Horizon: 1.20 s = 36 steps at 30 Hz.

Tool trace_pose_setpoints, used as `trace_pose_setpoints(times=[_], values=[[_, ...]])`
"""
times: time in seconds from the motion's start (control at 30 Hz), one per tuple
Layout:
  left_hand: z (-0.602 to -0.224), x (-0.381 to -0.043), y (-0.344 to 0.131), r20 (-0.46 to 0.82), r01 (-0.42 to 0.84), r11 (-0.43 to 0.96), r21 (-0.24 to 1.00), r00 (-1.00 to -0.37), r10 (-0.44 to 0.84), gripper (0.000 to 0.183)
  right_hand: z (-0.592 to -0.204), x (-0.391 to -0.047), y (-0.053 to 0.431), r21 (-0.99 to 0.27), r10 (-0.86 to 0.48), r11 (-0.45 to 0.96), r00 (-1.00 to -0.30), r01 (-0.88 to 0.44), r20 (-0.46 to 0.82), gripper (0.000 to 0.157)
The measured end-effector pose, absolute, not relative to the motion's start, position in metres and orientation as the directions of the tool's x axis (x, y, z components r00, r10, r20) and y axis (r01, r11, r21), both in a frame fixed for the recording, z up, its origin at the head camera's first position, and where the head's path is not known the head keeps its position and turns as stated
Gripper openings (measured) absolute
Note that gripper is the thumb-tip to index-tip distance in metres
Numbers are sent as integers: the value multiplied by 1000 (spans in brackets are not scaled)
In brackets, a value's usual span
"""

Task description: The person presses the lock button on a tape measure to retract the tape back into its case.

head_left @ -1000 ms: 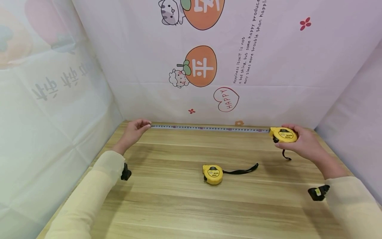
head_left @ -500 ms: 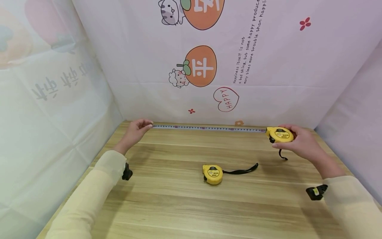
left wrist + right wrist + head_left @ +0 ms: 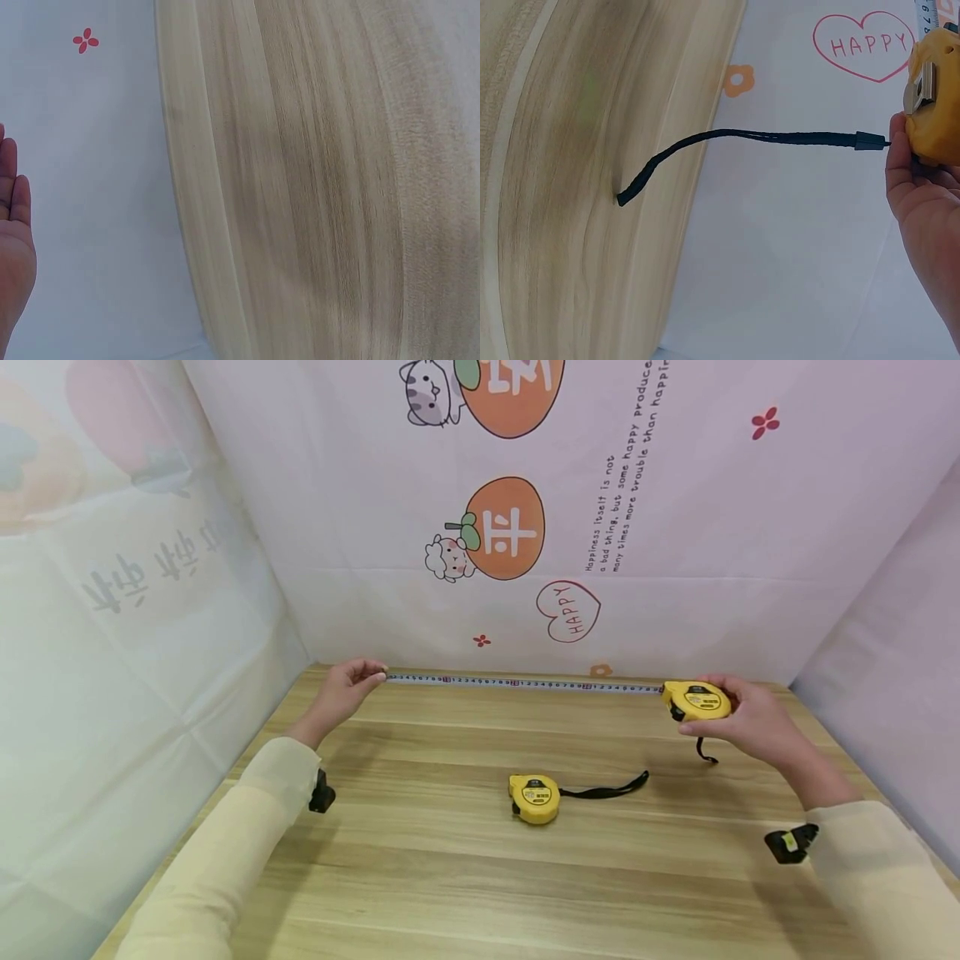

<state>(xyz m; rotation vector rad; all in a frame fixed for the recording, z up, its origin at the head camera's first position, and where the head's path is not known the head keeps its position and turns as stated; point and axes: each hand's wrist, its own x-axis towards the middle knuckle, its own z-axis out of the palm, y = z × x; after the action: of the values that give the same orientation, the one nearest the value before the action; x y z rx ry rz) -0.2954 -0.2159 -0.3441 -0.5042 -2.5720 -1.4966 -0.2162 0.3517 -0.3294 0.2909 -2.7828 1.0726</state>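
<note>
A yellow tape measure [image 3: 696, 700] sits in my right hand [image 3: 753, 727], gripped between thumb and fingers at the back right of the table. Its printed blade [image 3: 517, 683] stretches left in a straight line along the back wall. At the far end my left hand [image 3: 341, 697] pinches the blade's tip between thumb and fingers. From the gripped case a black strap [image 3: 742, 135] hangs down to the table in the right wrist view. In the left wrist view only part of the left hand [image 3: 15, 247] shows at the edge, and the blade is out of sight there.
A second yellow tape measure [image 3: 536, 799] lies on the wooden table [image 3: 450, 885] near the middle, its black strap [image 3: 607, 791] trailing right. White printed sheets [image 3: 337, 527] enclose the table at the back and both sides.
My right hand has brought the tape case leftward, and less blade shows between the hands. The left hand has shifted slightly right. The second tape measure lies still.
</note>
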Motion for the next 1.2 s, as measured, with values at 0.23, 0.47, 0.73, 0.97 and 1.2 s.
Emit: trace_pose_setpoints(times=[0.23,0.47,0.73,0.97,1.2], values=[[-333,-283,-208,265,340,468,816,-939,219,24,-328,-214,350,-644,-142,726,-969,-240,200,81],[-354,-306,-215,277,347,449,823,-937,215,27,-327,-214,349,-640,-152,728,-969,-244,197,83],[-352,-303,-212,283,353,423,835,-934,220,25,-329,-214,348,-654,-131,719,-970,-234,204,81],[-333,-285,-198,260,346,446,825,-934,245,26,-327,-214,342,-641,-131,734,-973,-224,191,83],[-340,-294,-198,278,372,435,820,-923,265,26,-327,-215,342,-652,-138,725,-974,-222,178,83]])
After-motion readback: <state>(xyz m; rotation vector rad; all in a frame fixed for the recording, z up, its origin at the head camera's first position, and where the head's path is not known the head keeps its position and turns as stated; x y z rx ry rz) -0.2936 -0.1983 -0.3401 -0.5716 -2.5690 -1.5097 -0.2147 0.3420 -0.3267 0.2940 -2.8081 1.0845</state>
